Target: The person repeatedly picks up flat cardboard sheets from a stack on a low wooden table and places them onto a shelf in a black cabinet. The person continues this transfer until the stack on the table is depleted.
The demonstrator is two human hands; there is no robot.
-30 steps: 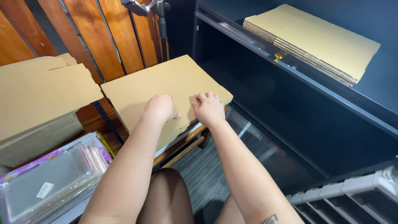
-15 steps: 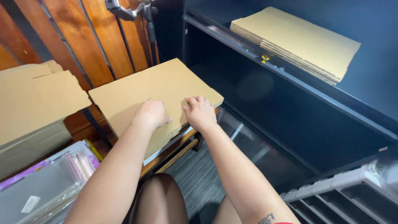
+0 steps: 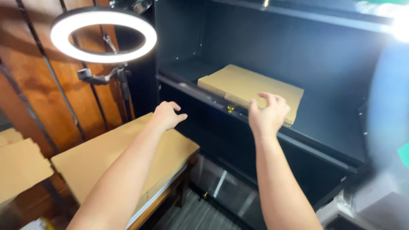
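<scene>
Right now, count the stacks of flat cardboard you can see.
3. One stack on the dark shelf, just beyond the right hand; one on the wooden table, under the left hand; one cut off at the left edge. More may lie out of view.

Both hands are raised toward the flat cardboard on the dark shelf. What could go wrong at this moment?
1. The cardboard stack on the shelf lies close to the front edge; the right hand, open before it, might drag several sheets off.
2. A small brass knob juts from that edge between the hands; the left hand could knock it.
3. The lit ring light stands near the left arm and could be bumped.
</scene>
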